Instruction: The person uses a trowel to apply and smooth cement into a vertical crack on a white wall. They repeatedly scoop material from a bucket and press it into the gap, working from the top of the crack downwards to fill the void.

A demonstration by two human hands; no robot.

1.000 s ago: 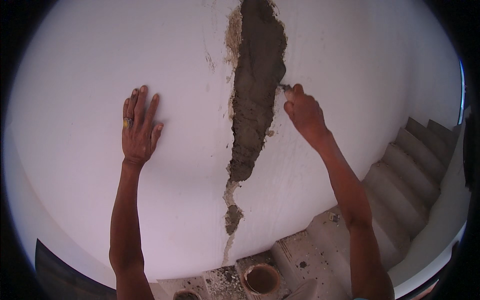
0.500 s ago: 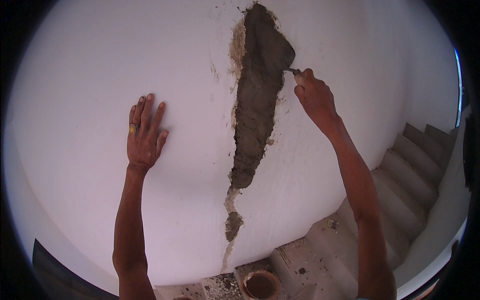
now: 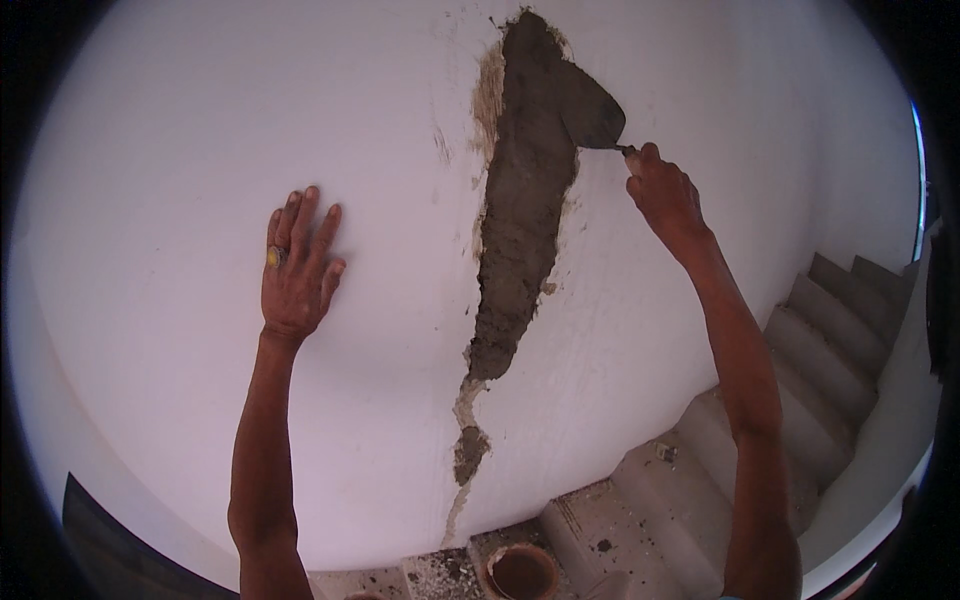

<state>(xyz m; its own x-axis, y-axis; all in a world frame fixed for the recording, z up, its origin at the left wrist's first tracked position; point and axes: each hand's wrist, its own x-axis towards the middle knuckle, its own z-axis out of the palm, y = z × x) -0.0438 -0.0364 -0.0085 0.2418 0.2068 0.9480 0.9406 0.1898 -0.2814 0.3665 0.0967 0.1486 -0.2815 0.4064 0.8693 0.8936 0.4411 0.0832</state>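
Note:
My right hand (image 3: pixel 668 195) is closed around the handle of a trowel (image 3: pixel 594 110). The trowel's broad, mortar-coloured blade lies over the upper right edge of a long grey mortar patch (image 3: pixel 522 220) in the white wall (image 3: pixel 390 400). My left hand (image 3: pixel 303 265) rests flat on the wall to the left of the patch, fingers slightly spread, a ring with a yellow stone on one of them. Rough, bare plaster shows along the patch's upper left edge. Below, the patch narrows to a thin broken strip with a small dark spot of mortar (image 3: pixel 469 455).
A round bowl (image 3: pixel 522 572) with brown contents stands at the foot of the wall. Around it, the step (image 3: pixel 440 575) is littered with crumbs and debris. Concrete stairs (image 3: pixel 820 330) climb to the right. A dark panel edge (image 3: pixel 110 540) shows at the lower left.
My right hand and the trowel have moved right, so more of the blade now overlaps the white wall beside the patch. My left hand stays flat on the wall.

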